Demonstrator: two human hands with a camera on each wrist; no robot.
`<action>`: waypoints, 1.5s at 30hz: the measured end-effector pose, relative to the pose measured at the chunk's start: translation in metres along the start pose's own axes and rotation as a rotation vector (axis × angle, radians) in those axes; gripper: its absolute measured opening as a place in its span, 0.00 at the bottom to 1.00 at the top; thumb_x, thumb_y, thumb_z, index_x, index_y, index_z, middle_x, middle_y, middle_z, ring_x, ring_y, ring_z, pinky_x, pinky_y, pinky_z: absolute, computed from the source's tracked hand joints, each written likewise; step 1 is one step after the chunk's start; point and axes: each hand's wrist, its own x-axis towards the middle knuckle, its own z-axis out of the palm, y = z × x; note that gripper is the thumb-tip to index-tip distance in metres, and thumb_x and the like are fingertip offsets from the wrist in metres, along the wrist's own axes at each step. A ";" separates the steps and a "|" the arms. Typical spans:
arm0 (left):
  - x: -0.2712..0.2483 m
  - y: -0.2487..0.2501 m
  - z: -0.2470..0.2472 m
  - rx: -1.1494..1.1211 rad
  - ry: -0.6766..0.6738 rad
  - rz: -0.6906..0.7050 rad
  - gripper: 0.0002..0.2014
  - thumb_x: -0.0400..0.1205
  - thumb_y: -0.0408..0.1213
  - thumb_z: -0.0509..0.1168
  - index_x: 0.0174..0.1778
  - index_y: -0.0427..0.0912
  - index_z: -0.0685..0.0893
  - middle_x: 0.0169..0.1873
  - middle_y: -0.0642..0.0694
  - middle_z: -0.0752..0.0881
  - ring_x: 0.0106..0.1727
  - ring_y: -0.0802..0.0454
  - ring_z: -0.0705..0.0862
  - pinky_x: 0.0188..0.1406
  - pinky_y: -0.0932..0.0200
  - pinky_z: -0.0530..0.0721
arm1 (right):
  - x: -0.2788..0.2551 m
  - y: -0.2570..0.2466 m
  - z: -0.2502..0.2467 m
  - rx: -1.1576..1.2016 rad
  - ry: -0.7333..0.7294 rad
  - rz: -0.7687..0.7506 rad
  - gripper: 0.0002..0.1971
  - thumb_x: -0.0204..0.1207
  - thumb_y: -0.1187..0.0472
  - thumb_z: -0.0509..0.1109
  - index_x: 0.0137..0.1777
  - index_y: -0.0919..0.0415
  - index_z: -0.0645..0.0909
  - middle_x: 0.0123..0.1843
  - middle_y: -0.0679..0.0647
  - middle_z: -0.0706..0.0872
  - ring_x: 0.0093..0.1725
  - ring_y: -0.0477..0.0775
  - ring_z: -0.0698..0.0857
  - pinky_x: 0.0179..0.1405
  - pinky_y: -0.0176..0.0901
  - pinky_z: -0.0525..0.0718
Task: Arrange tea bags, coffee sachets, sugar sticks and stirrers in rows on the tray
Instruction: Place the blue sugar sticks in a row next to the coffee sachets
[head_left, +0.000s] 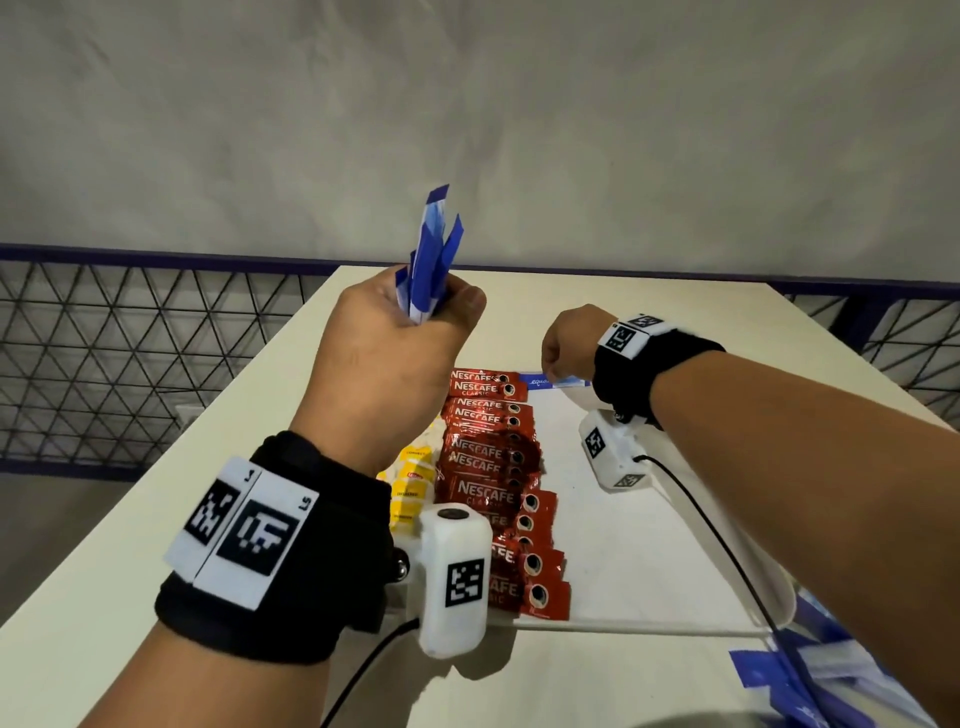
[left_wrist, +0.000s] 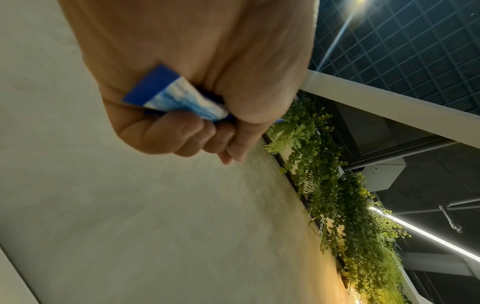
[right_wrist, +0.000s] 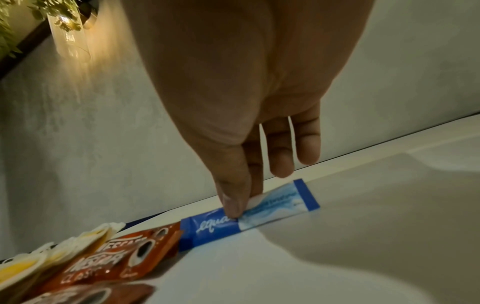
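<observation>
- Blue-and-white paper sugar stick (right_wrist: 249, 214) lies on the white tray (head_left: 613, 551), pinned by my right hand (head_left: 566, 343); I square it beside the red foil coffee sachets (head_left: 493, 467).
- My left hand (head_left: 395, 353) clenches the spare blue sugar sticks (head_left: 431, 260).

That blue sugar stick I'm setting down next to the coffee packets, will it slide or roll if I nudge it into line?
The blue sugar stick lies flat on the smooth white tray, so it probably slides, not rolls. It looks thin and light, likely skewing under the right hand; push at its middle.

Left hand (head_left: 395, 343) raised in a fist; right hand (head_left: 569, 345) reaches down, fingers (right_wrist: 233, 197) extended.
</observation>
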 end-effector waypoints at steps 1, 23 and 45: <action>-0.001 0.000 0.000 -0.001 0.003 0.001 0.08 0.81 0.45 0.69 0.37 0.52 0.79 0.16 0.61 0.75 0.25 0.56 0.73 0.31 0.56 0.74 | 0.000 -0.001 0.001 -0.007 0.002 -0.002 0.03 0.74 0.62 0.73 0.42 0.55 0.88 0.39 0.48 0.86 0.42 0.51 0.85 0.35 0.38 0.80; -0.003 -0.008 0.003 -0.636 -0.272 -0.335 0.07 0.85 0.36 0.60 0.54 0.40 0.81 0.38 0.44 0.88 0.30 0.52 0.82 0.19 0.62 0.76 | -0.096 -0.042 -0.064 1.005 0.195 -0.334 0.14 0.82 0.50 0.65 0.47 0.57 0.88 0.39 0.50 0.88 0.31 0.49 0.80 0.37 0.43 0.80; -0.009 0.001 0.006 -0.633 -0.293 -0.351 0.16 0.81 0.46 0.65 0.59 0.39 0.78 0.38 0.42 0.87 0.26 0.54 0.77 0.16 0.65 0.73 | -0.126 -0.036 -0.073 1.275 0.379 -0.429 0.07 0.81 0.66 0.67 0.42 0.56 0.80 0.32 0.45 0.86 0.28 0.50 0.80 0.32 0.45 0.79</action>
